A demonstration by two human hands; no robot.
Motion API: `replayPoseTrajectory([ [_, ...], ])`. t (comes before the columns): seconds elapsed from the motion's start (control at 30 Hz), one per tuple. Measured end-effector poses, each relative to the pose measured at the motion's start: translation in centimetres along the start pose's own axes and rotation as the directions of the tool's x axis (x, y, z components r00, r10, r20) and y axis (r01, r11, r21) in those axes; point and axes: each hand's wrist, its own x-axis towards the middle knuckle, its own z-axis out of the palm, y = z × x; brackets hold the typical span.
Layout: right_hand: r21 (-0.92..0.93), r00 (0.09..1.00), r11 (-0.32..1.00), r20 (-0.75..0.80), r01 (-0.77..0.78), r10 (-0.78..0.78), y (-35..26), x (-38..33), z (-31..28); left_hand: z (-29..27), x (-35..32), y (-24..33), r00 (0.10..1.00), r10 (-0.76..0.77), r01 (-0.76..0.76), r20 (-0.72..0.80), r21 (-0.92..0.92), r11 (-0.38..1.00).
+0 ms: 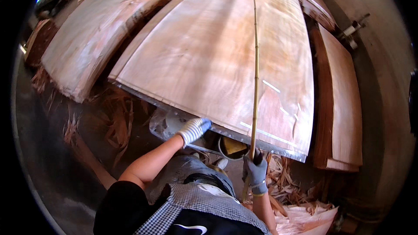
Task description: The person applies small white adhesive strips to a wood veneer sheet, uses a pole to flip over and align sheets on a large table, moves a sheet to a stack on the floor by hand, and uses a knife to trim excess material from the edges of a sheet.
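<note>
A large sheet of pale wood veneer (204, 52) lies on a table in front of me, its near edge along the table's metal-like rim (278, 149). White tape strips (271, 86) mark its right part, around a redder patch (275, 115). My right hand (256, 174), in a grey glove, is wrapped round the lower end of a long bamboo pole (256, 65), which runs away from me over the sheet. At the near edge is my left hand (194, 130), in a striped glove with blue fingers. Its fingers are together; what they grip, if anything, is hidden.
A thick veneer stack (96, 30) stands at the left, another (342, 100) at the right. Under the near edge sits a dark bucket (223, 148) with something yellow inside. Veneer scraps (283, 176) litter the floor by my right hand; more strips (117, 117) hang at the left.
</note>
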Motion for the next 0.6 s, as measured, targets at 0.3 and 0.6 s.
replayPoseTrajectory([
  [0.3,-0.546,0.955,0.83,0.168,-0.117,0.245,11.6,-3.9,-2.5,-13.0,1.2,-1.0,0.758,0.351,0.024,-0.55,0.561,0.828],
  [0.6,-0.762,0.899,0.618,0.389,0.192,0.2,13.7,-6.1,6.5,-31.7,4.6,-16.8,0.698,-0.088,0.586,-0.71,0.496,0.641],
])
